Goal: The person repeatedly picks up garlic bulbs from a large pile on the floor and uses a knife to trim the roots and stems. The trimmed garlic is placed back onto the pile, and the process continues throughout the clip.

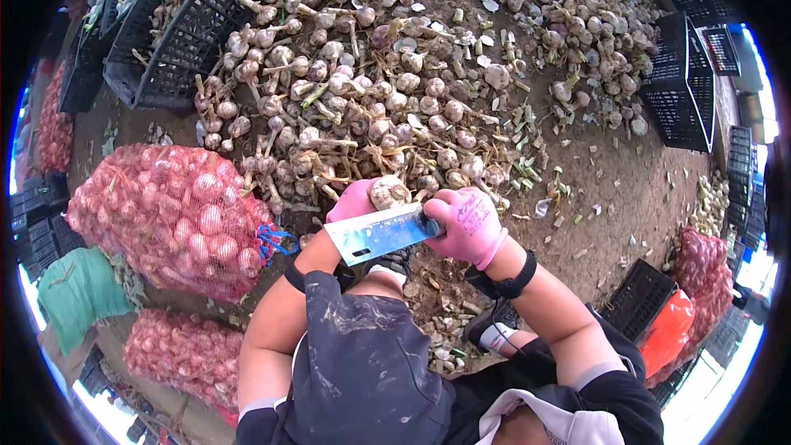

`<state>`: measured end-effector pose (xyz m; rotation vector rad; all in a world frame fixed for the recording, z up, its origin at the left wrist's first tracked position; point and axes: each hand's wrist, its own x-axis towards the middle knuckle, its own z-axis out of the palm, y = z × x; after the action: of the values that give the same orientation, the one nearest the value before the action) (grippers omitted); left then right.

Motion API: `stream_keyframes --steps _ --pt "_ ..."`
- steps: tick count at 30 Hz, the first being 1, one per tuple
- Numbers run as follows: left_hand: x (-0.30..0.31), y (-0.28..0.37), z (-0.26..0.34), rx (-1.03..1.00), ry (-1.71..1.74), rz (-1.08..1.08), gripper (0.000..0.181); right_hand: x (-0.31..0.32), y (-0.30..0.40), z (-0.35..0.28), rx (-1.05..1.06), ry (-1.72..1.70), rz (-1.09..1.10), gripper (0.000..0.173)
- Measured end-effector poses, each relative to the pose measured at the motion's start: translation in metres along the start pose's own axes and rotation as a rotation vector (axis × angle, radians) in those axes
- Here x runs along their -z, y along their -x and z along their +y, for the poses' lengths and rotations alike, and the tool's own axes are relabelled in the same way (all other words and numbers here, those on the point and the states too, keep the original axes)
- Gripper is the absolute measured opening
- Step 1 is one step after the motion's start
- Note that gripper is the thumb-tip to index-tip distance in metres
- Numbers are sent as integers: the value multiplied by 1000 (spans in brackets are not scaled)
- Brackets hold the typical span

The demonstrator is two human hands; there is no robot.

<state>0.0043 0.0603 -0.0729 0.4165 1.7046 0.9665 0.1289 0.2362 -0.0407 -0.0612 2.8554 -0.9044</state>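
Observation:
My left hand (353, 199), in a pink glove, holds a large garlic bulb (390, 192) low in front of my knees. The blade of a cleaver (380, 234) covers part of that hand. In its own pink glove, my right hand (468, 224) grips the cleaver's handle, with the broad blade pointing left just below the bulb. Whether the edge touches the bulb cannot be told. Just beyond both hands spreads a heap of garlic bulbs (371, 99) with dry stalks. Cut stem pieces (448, 337) lie on the ground between my feet.
Red mesh sacks of garlic stand at my left, one full sack (167, 216) tied with blue string. Black plastic crates (185, 31) rise at the upper left, and another crate (680, 83) is at the right. A second garlic pile (587, 31) lies at the upper right.

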Motion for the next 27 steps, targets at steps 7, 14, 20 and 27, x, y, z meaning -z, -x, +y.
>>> stream_keyframes --steps 7,14,20,27 --pt "0 5 -22 -120 -59 -92 18 -2 -3 -5 27 45 31 30" --pt "0 -1 -41 -668 -193 -24 21 -14 5 91 -734 24 159 25" --pt "8 19 -13 -254 323 -192 54 -46 29 62 -604 -124 206 33" --pt "4 8 -30 -105 839 -378 44 -78 41 62 -610 -288 181 24"
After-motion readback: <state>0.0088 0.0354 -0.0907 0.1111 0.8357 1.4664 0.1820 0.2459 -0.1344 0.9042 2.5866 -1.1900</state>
